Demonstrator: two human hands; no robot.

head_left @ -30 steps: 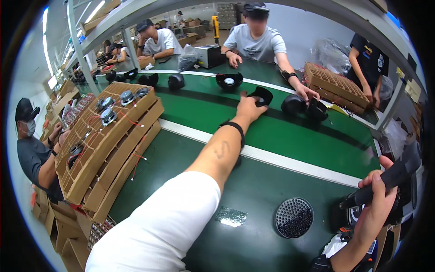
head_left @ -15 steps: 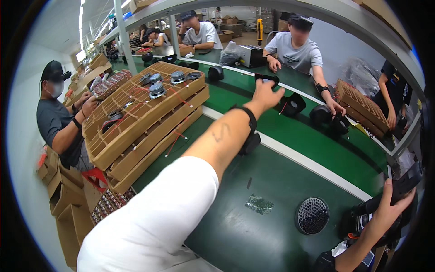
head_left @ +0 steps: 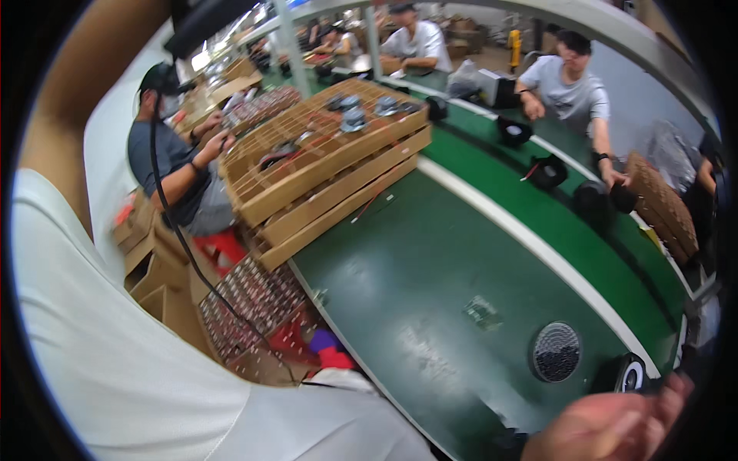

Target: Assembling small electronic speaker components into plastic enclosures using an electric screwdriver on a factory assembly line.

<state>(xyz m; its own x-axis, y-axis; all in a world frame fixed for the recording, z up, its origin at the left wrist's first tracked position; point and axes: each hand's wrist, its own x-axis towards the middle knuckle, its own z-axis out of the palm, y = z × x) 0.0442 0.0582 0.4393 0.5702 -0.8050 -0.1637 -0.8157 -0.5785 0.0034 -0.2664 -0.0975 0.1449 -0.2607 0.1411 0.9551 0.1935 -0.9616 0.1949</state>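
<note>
My left arm point(head_left: 100, 69) rises along the upper left in a white sleeve. Its hand is lost at the dark top rim, where a black shape point(head_left: 206, 24) juts out. A thin black cable point(head_left: 165, 207) hangs down from there. My right hand point(head_left: 615, 426) is a blur at the bottom right edge, close to a black round part with a white ring point(head_left: 630, 374) and a round mesh grille point(head_left: 556, 352) lying on the dark green table point(head_left: 430, 292). Whether that hand grips anything is unclear.
Stacked cardboard divider trays point(head_left: 330, 154) with round parts stand at the table's left. Beyond a white stripe runs a green belt point(head_left: 538, 230) carrying black housings point(head_left: 547, 170). Several people sit around it. A small clear packet point(head_left: 483, 313) lies on the table. Boxes sit below left.
My left arm has pulled back from the belt and swung up toward the top left. The view has turned left and down. My right hand has dropped to the lower edge.
</note>
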